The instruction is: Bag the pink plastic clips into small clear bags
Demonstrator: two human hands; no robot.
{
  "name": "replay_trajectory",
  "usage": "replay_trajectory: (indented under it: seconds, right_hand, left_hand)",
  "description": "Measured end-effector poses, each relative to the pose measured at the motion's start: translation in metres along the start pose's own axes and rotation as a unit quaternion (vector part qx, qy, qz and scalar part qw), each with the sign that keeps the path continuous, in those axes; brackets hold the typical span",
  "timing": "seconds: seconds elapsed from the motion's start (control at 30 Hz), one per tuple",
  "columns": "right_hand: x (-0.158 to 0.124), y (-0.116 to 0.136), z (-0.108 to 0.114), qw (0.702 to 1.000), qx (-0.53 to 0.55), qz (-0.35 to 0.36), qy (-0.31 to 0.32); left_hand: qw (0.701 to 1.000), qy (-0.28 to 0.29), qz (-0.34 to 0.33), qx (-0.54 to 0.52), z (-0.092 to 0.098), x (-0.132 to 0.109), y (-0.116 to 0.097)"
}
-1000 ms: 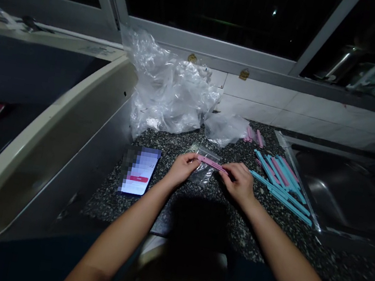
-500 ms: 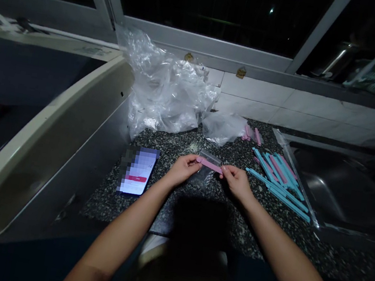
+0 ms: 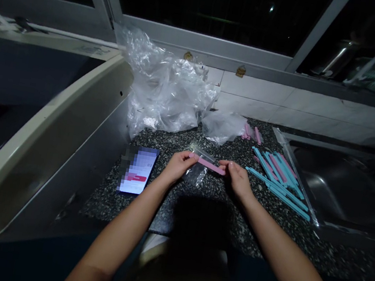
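A pink sealing clip (image 3: 210,165) lies across the top of a small clear zip bag (image 3: 195,173), held just above the speckled counter (image 3: 197,209). My left hand (image 3: 176,166) pinches the clip's left end together with the bag. My right hand (image 3: 237,178) pinches the clip's right end. The bag hangs down between both hands. To the right lies a pile of blue and pink clips (image 3: 280,177).
A lit phone (image 3: 138,170) lies on the counter left of my hands. Crumpled clear plastic bags (image 3: 167,89) sit at the back by the window, with a few pink clips (image 3: 251,133) near them. A steel sink (image 3: 337,189) is on the right, a large appliance lid (image 3: 44,136) on the left.
Both hands have shifted slightly left and up with the clip and bag. The bag now hangs more to the left, under my left hand.
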State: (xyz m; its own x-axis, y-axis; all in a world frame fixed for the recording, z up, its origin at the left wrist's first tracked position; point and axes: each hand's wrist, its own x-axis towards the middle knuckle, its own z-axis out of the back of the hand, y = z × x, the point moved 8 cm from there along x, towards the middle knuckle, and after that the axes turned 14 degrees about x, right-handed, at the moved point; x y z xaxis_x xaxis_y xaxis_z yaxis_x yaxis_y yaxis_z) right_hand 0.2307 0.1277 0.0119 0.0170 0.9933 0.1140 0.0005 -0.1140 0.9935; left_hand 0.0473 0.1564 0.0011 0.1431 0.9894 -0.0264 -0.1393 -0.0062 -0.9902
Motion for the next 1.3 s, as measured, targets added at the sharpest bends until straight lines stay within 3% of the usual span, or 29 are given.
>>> replay_trajectory:
  seconds: [0.17,0.27,0.4,0.5,0.57,0.77,1.03,1.3]
  right_hand:
    - [0.0,0.01,0.021,0.996,-0.026,0.059,-0.068]
    - [-0.006,0.027,0.016,0.978,-0.12,0.158,-0.06]
    - [-0.025,0.049,-0.015,0.892,-0.314,0.326,0.002]
    - [-0.032,0.05,-0.032,0.82,-0.435,0.371,0.022]
    - [-0.034,0.049,-0.035,0.795,-0.469,0.383,0.021]
    - [-0.033,0.05,-0.03,0.811,-0.443,0.383,0.007]
    - [-0.033,0.045,-0.033,0.813,-0.445,0.376,0.021]
    - [-0.033,0.04,-0.031,0.819,-0.437,0.372,0.022]
  left_hand:
    - [0.999,-0.015,0.008,-0.032,0.007,0.001,0.001]
    - [0.999,-0.016,0.006,-0.027,0.005,0.0,0.0]
    - [1.0,-0.005,0.002,-0.006,-0.001,-0.001,-0.001]
    - [1.0,0.007,-0.008,0.006,-0.005,-0.003,-0.003]
    - [1.0,0.015,-0.016,0.009,-0.007,-0.005,-0.005]
    - [0.996,0.08,-0.044,0.001,-0.016,-0.007,-0.011]
    - [0.993,0.08,-0.066,0.058,-0.017,-0.005,-0.013]
    - [0.993,0.057,-0.096,0.039,-0.017,-0.007,-0.015]
